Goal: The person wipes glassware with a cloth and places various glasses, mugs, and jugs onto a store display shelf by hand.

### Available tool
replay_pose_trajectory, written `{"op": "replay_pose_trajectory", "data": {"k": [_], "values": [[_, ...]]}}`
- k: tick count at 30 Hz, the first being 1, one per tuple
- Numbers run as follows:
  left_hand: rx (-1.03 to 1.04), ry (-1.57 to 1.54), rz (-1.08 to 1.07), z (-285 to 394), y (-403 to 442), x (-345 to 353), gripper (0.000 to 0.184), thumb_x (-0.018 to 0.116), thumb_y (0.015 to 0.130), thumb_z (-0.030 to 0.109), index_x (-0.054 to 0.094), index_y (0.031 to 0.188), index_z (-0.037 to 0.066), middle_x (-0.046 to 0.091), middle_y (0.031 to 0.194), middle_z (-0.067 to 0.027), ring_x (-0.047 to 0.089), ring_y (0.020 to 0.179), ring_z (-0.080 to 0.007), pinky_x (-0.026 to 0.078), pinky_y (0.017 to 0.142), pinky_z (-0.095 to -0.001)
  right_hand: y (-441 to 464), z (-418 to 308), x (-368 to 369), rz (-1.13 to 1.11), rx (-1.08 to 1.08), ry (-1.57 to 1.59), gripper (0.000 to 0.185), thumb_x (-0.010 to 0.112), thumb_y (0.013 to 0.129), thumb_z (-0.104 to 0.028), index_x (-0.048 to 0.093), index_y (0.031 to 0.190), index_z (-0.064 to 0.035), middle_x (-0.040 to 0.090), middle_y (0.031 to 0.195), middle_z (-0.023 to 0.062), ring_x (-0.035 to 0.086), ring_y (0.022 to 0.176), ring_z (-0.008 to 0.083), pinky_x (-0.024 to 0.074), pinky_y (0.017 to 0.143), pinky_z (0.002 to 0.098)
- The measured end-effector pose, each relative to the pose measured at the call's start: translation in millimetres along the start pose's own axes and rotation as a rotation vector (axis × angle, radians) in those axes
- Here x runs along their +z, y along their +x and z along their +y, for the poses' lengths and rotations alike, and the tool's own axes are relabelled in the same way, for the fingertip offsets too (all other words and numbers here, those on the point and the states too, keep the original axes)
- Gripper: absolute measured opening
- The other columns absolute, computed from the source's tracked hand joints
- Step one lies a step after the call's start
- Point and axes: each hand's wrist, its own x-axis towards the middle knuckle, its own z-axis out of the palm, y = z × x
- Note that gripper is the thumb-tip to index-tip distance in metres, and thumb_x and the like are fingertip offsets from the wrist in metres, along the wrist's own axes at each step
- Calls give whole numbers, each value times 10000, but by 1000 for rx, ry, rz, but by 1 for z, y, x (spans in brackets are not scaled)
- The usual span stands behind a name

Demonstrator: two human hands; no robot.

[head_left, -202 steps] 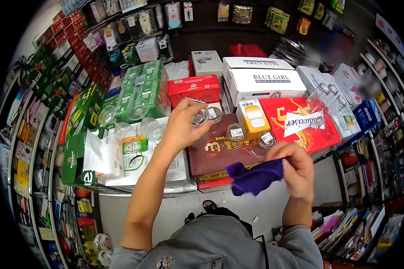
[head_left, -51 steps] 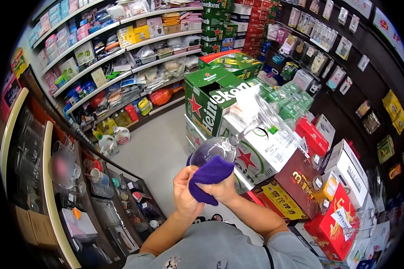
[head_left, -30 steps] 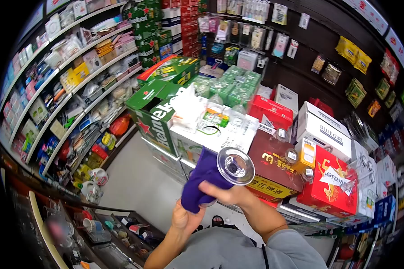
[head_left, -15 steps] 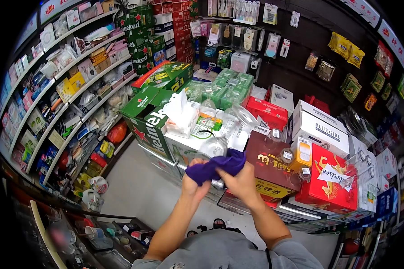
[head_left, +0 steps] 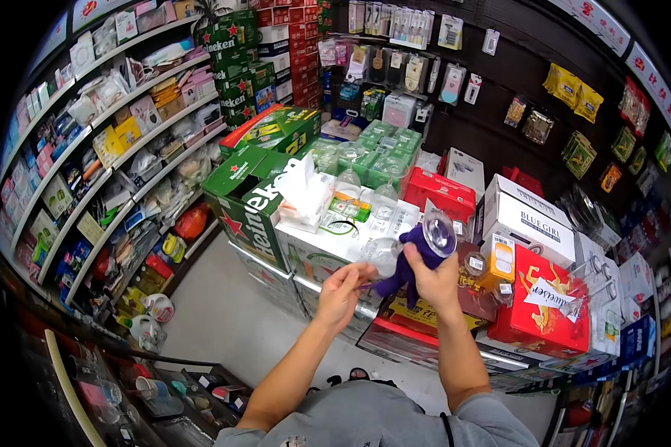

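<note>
My right hand (head_left: 436, 279) is closed around a bunched purple cloth (head_left: 404, 277) and a clear glass (head_left: 440, 235), whose round end sticks out above the fingers. The cloth covers the rest of that glass. To the left, my left hand (head_left: 339, 294) pinches a thin, stretched corner of the cloth. Just beyond the hands, more clear glasses (head_left: 384, 200) stand on a white box top (head_left: 313, 240), beside a white tissue pack (head_left: 303, 195).
Green Heineken cartons (head_left: 247, 200) stand left of the glasses. A red Budweiser box (head_left: 540, 298), an orange-and-white box (head_left: 499, 262) and a white Blue Girl carton (head_left: 531, 216) are to the right. Packed shelves (head_left: 119, 171) line the left side above the grey floor (head_left: 224, 313).
Both hands were together on the bunched cloth. My right hand has moved right with the cloth and glass, and the left has drawn apart from it, pulling a cloth corner taut.
</note>
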Motion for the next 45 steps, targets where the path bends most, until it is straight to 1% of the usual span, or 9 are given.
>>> {"op": "replay_pose_trajectory", "data": {"k": [8,12,25,29,33,36,40,43,45], "values": [[-342,128,346,-17,-52,-26,322,483,1041,287,585,1210,32,684,1102,-97,646,947,-168,480,811,-294,90,21,67,-96,-135,-361,406,720,840,-329,675,768,68,652,705,268,662,704,433,520,656,451],[-371,120,358,-16,-80,-41,304,490,1035,279,598,1181,35,686,1049,-91,641,909,-171,488,819,-307,117,46,106,-141,-92,-520,465,737,818,-359,664,707,87,636,692,299,657,705,451,520,677,491],[-107,243,424,36,-87,-67,270,531,1022,227,634,1151,13,705,1001,-74,638,852,-125,480,767,-254,101,-16,64,-77,-121,-313,322,723,848,-249,669,764,56,664,628,163,658,568,234,479,566,386],[262,714,305,59,-40,-35,280,641,932,139,627,1173,-3,703,1006,-92,648,875,-131,503,788,-280,76,-31,43,-254,-12,-261,284,724,861,-226,669,787,42,661,631,79,577,576,118,483,588,340],[670,1254,22,107,10,31,553,718,831,160,526,1318,-16,684,1082,-143,648,798,-169,510,744,-284,44,-27,44,-379,-11,-213,265,733,853,-225,676,889,31,690,721,106,630,666,171,505,650,370],[-118,1302,-146,123,6,65,808,721,810,161,299,1459,-70,594,1249,-267,640,1059,-270,484,907,-311,17,-30,50,-332,-49,-66,309,722,859,-259,660,917,39,671,716,144,640,666,221,509,669,384],[184,1054,-286,62,-1,22,779,620,905,87,157,1512,-67,531,1326,-238,575,1147,-216,447,964,-279,-1,-14,46,-312,22,-141,308,693,883,-260,650,829,41,609,606,150,596,548,206,463,561,376],[-90,515,-161,50,-12,30,708,555,951,49,155,1528,-36,522,1342,-204,565,1176,-199,442,970,-270,-6,-20,26,-402,232,-145,210,690,900,-140,652,984,49,686,822,71,615,724,115,506,682,278],[-174,490,-122,58,-9,29,609,525,979,53,228,1507,-12,536,1317,-178,573,1138,-172,453,944,-254,-12,-20,16,-57,151,170,251,695,908,-236,685,939,13,688,780,54,613,700,120,503,666,312]]}}
